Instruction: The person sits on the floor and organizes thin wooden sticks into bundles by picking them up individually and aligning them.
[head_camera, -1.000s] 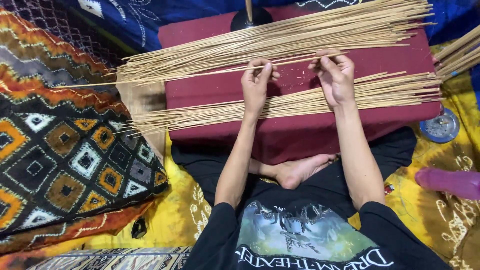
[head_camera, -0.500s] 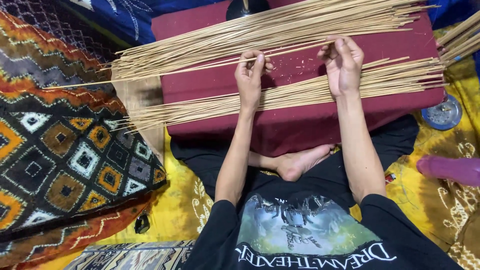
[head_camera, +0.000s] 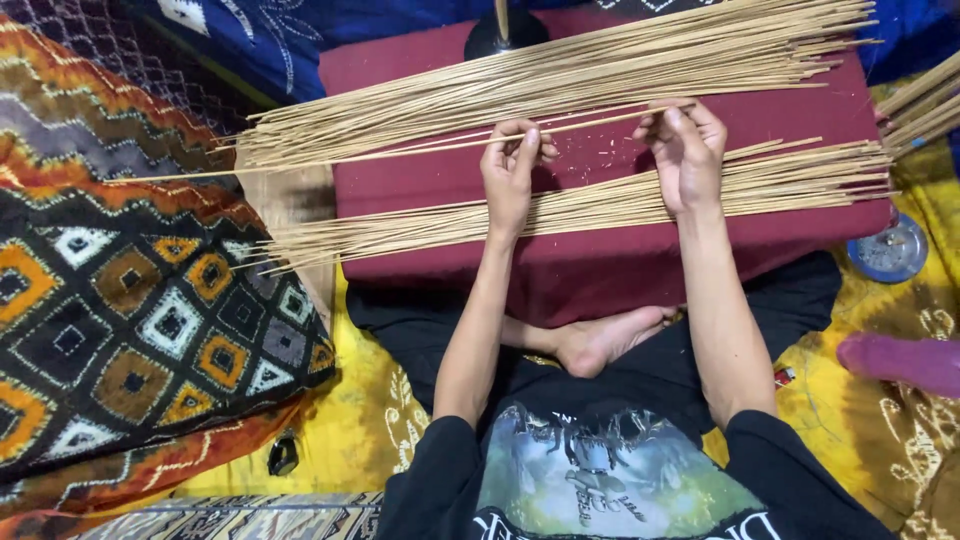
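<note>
Bamboo sticks, thin and pale, lie in two long bundles across a maroon cushioned board (head_camera: 600, 260) in front of a seated person. The far bundle (head_camera: 560, 85) fans from the upper right down toward the left; the near bundle (head_camera: 600, 205) runs almost level, its left ends overhanging the board's edge above a patterned cushion (head_camera: 150, 330). Between the bundles both hands hold a single stick (head_camera: 580, 125) slightly lifted above the cloth. The left hand (head_camera: 510, 175) pinches it between thumb and fingertips, palm resting over the near bundle. The right hand (head_camera: 685, 150) is likewise closed on the same stick near its right end, fingers curled, wrist crossing the near bundle. A bare foot (head_camera: 600, 340) shows below the board, tucked in front of the person's black printed shirt (head_camera: 600, 480). A round dark base with an upright stick (head_camera: 505, 30) stands at the board's far edge. On the yellow cloth to the right sit a small round tin lid (head_camera: 888, 248) and a pink object (head_camera: 905, 362), blurred.
</note>
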